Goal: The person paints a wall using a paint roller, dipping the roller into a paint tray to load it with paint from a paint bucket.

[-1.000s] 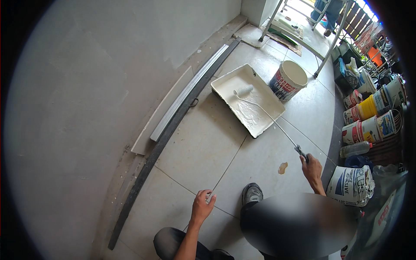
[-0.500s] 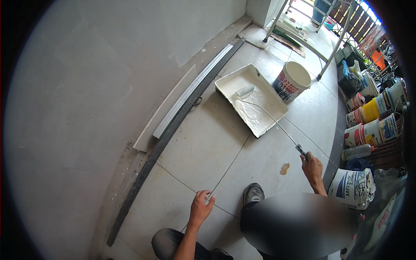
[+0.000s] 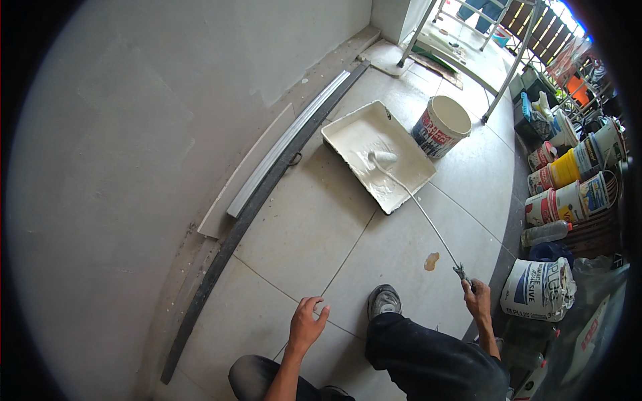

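Observation:
My right hand [image 3: 477, 299] is closed round the handle of a paint roller [image 3: 428, 219] with a long, thin rod. Its roller head rests in a cream-coloured paint tray [image 3: 348, 124], which is wet with whitish paint and lies on the tiled floor. Over the floor in front of my knee hangs my left hand [image 3: 308, 323], empty, its fingers loosely curled and apart. Just beyond the tray's right side stands an open paint bucket [image 3: 441, 127], smeared with the same pale colour; its contents cannot be made out.
Along the grey wall [image 3: 147, 127] at the left lie a long dark bar [image 3: 244, 230] and pale strips [image 3: 284, 147]. A metal ladder [image 3: 505, 73] stands at the far end, with a person's legs behind it. Several buckets [image 3: 562, 204] and a white tub [image 3: 535, 291] line the right side.
My right hand has moved lower and nearer to me, drawing the roller head down the tray toward its near end. The left hand stays empty, its fingers a little more spread.

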A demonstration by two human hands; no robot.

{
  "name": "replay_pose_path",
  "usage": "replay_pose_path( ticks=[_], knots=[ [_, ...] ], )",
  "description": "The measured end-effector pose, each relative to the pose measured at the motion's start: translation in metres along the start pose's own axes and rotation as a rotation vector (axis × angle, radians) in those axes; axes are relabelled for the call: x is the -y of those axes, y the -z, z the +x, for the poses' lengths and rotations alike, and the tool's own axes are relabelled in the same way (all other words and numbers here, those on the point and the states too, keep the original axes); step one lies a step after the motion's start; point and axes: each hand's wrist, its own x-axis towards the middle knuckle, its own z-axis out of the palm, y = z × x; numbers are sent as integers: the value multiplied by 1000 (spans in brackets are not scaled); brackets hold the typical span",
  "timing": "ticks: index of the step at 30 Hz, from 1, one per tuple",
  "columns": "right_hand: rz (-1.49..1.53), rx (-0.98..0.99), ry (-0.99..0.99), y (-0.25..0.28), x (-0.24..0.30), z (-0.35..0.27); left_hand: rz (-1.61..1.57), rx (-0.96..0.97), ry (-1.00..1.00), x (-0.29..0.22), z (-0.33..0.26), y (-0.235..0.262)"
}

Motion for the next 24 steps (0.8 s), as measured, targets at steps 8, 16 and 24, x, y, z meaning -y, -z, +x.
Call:
replay_pose_path(
  ticks=[8, 16, 24],
  knots=[
    [1067, 703, -419, 10, 34, 11, -18, 7, 23, 6, 0, 1],
    [1561, 1120, -642, -28, -9, 14, -2, -11, 8, 4, 3, 1],
    [556, 555, -323, -32, -32, 11, -17, 30, 46, 4, 5, -3]
  ],
)
